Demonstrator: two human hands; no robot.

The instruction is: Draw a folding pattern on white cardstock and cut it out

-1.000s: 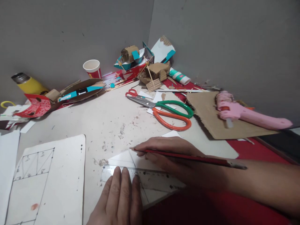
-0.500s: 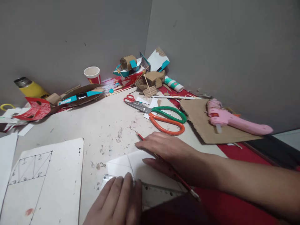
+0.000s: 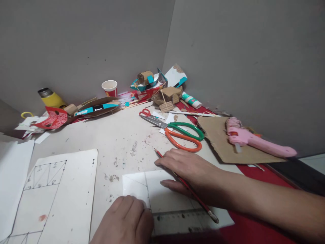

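Note:
My right hand (image 3: pixel 186 171) holds a red and black pencil (image 3: pixel 191 191), its point directed away from me and its blunt end towards me. Beneath that hand lies a white sheet of paper (image 3: pixel 135 184) with pencil lines drawn on it. A clear ruler (image 3: pixel 177 218) rests across the sheet's near part. My left hand (image 3: pixel 124 220) is curled closed at the ruler's left end, hiding that end. Beyond my right hand are metal scissors (image 3: pixel 162 124) with one green and one orange handle.
At left lies an open notebook (image 3: pixel 76 189) with a ruled drawing. A pink glue gun (image 3: pixel 256 139) rests on cardboard (image 3: pixel 215 135) at right. Along the wall stand a paper cup (image 3: pixel 110 88), a yellow bottle (image 3: pixel 53 100), a small model boat (image 3: pixel 144 83) and cardboard scraps.
The fingers of my left hand, stretched over the ruler before, are now curled in. More of the paper's right corner shows. The view has shifted, and the pencil stays in my right hand.

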